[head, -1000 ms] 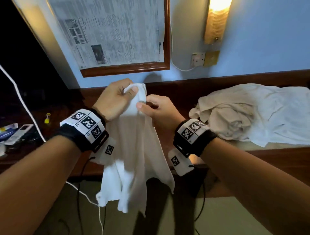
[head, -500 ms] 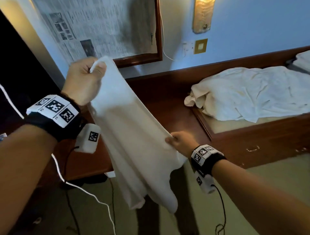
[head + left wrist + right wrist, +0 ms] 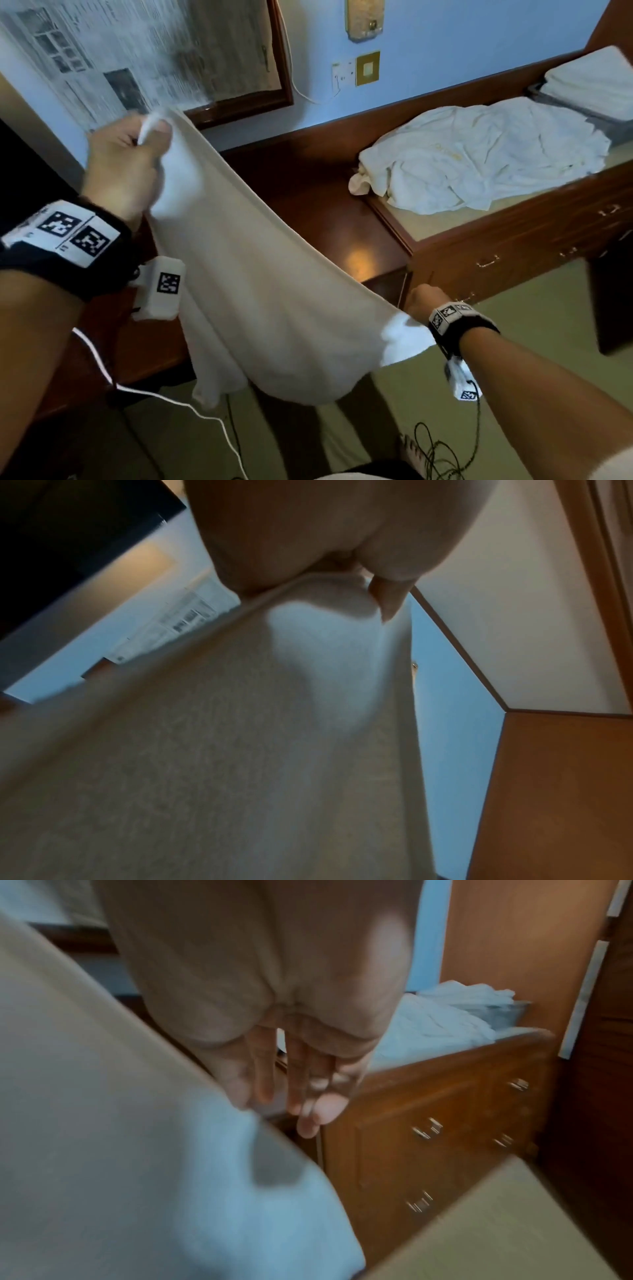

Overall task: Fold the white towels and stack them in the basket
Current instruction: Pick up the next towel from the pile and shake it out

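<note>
My left hand (image 3: 126, 164) pinches one corner of the towel (image 3: 260, 281) high, my right hand (image 3: 419, 303) holds the opposite corner low, stretching it flat for folding.

Looks like a hotel room or bedroom: wood bench (image 3: 308, 192) with drawers (image 3: 513, 253), brass wall lamp (image 3: 364, 19), framed mirror (image 3: 239, 102), carpet.

The towel (image 3: 260, 274) stretches between the raised left hand (image 3: 123, 164) and the lower right hand (image 3: 419, 303), in front of the counter (image 3: 325, 212); behind and right, crumpled towels (image 3: 479, 164) lie on it, the basket (image 3: 555, 102) beyond them
</note>
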Motion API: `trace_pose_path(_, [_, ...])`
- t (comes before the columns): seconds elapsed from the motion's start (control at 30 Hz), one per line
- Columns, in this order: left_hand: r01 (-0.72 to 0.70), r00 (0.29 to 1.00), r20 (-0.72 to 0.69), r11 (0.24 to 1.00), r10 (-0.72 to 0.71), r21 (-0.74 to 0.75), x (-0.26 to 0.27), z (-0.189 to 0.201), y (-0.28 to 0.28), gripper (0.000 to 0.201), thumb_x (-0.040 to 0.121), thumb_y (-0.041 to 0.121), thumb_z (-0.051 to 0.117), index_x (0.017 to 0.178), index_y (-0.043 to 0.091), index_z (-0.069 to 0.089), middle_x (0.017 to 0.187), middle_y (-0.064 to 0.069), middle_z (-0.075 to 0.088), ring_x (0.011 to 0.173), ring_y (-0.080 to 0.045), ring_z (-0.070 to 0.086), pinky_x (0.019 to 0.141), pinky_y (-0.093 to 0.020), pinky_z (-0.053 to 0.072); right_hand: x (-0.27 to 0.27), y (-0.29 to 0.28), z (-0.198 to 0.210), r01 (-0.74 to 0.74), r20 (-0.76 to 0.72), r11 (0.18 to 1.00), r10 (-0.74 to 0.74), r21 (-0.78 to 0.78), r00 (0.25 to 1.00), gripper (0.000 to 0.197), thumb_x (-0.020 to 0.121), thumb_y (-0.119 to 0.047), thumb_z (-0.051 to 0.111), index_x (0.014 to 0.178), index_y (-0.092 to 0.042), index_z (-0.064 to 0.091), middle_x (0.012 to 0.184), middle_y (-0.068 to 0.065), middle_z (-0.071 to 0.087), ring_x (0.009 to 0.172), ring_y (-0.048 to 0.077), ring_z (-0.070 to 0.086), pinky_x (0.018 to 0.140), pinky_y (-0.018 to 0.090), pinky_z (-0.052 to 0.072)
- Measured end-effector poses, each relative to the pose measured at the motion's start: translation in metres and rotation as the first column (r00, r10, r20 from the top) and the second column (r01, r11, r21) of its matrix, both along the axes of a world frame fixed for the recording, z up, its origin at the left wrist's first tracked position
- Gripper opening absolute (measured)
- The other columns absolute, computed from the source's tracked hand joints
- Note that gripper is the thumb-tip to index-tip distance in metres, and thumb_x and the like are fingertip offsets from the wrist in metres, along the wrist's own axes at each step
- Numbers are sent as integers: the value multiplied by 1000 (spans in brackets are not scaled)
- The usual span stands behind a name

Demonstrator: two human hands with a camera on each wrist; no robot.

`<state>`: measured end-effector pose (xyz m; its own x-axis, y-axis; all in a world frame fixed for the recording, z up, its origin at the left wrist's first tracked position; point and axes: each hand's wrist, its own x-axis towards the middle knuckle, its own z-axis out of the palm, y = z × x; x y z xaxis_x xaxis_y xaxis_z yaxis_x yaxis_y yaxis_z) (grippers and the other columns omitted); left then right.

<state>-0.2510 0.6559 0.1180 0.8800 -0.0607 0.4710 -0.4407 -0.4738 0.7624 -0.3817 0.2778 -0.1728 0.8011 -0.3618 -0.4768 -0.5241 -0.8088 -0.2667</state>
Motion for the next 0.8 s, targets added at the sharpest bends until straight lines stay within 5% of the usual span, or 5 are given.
trace_pose_path(0.07, [72,997,1,991,-72,110,-2,-9,-24,33,103,36,54,75,20,59,70,-2,51,60,-9,43,55,-25,37,25,26,46,-109,239,991,89,73,967,25,88,-22,64,110,-14,72,111,8,72,100,24,67,90,31,53])
trace_pose_path(0.17, [185,983,-49,964,-179,192,-7,-16,-59,28,102,28,57,77,17,64,74,2,56,58,1,45,53,-10,35,60,71,143,-351,638,866,50,355,769,31,93,-25,65,122,-17,67,116,1,70,103,11,64,96,29,50])
trace_pose_path(0.33, [312,948,-101,946,-302,94,-6,-5,-92,27,100,13,57,78,25,64,69,6,56,56,4,48,56,-11,38,91,108,267,-661,824,545,-104,516,558,15,93,-18,62,107,-15,67,86,-16,69,77,-7,60,68,8,43])
trace_pose_path(0.53, [185,982,16,981,-186,52,1,18,-93,21,99,18,60,80,26,63,72,8,57,59,6,47,58,-10,36,127,115,299,-734,921,608,10,304,390,17,96,-17,64,101,-2,69,90,8,70,82,11,63,78,31,54])
trace_pose_path(0.8, [10,998,60,996,-5,-88,18,4,-98,19,83,9,60,72,25,59,61,3,52,58,-15,48,59,-31,42,160,107,345,-665,982,744,78,58,173,18,97,-14,56,105,-10,72,91,-1,70,87,13,65,84,35,54])
